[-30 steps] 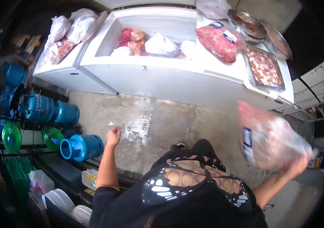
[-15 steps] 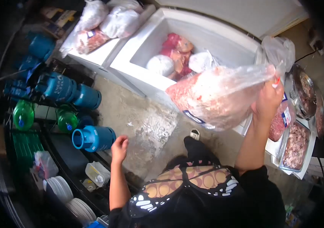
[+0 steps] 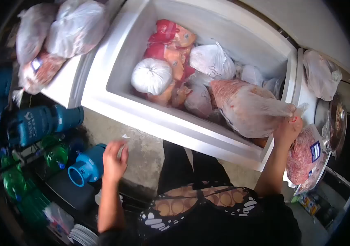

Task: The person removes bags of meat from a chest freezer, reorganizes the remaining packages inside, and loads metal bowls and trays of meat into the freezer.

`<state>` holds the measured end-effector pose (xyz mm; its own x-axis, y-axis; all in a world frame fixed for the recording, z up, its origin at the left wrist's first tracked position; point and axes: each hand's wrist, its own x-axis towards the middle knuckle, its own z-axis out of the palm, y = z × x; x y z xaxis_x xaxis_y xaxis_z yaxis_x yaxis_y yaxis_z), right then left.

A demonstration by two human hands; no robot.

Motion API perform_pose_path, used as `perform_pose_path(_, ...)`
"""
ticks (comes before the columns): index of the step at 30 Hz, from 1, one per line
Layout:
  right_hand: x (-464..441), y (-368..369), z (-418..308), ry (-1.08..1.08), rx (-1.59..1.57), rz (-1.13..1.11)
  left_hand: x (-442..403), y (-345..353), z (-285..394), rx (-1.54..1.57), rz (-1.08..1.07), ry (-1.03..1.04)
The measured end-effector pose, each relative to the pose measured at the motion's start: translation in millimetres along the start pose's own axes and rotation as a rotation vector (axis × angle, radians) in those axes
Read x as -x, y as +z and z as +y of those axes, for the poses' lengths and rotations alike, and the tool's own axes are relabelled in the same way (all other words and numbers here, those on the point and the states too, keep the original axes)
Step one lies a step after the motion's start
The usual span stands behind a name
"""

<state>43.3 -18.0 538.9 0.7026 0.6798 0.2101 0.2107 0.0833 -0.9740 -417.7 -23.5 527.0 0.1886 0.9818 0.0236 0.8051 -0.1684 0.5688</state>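
My right hand [image 3: 288,130] is closed around the twisted neck of a clear plastic bag of ground meat [image 3: 244,108]. The full bag lies tilted within the right part of an open white chest freezer [image 3: 142,119]. Below it, the freezer's other contents are partly hidden. Inside are a round white bag [image 3: 152,76], another tied white bag [image 3: 212,61] and several red-and-orange packages [image 3: 175,61]. My left hand [image 3: 115,160] hangs empty by a blue gas cylinder [image 3: 88,164], its fingers loosely curled and the thumb apart.
Several bags of meat [image 3: 76,30] rest on a white surface to the left. Another bag of ground meat [image 3: 306,158] lies at the right, by a metal bowl [image 3: 335,127]. More gas cylinders [image 3: 33,125], green bottles [image 3: 56,158] and stacked plates [image 3: 82,235] line the left side.
My right hand has brought the bag of meat from in front of the freezer to inside its opening. My body has come nearer the freezer. My left hand stays empty.
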Motion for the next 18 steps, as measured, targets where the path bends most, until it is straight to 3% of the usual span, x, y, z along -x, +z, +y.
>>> perform_pose_path(3,-2,6,18,0.022,0.168,0.073,-121,28,19,0.023,-0.351,0.227)
perform_pose_path(5,0,7,41,0.048,0.099,0.176,-185,70,20,-0.023,-0.548,0.462)
perform_pose_path(7,5,3,66,0.063,0.088,0.261,-232,119,24,-0.088,-0.874,0.564)
perform_pose_path(10,11,-6,92,0.096,0.126,0.353,-258,241,-12,-0.260,-1.129,0.700)
perform_pose_path(12,12,-3,102,0.143,0.097,0.421,-265,299,2,-0.382,-1.339,0.621)
perform_pose_path(15,25,-17,127,0.123,0.049,0.444,-259,415,-29,-0.377,-1.330,0.572)
perform_pose_path(18,32,-24,141,0.131,0.076,0.472,-261,499,-38,-0.173,-1.131,0.328)
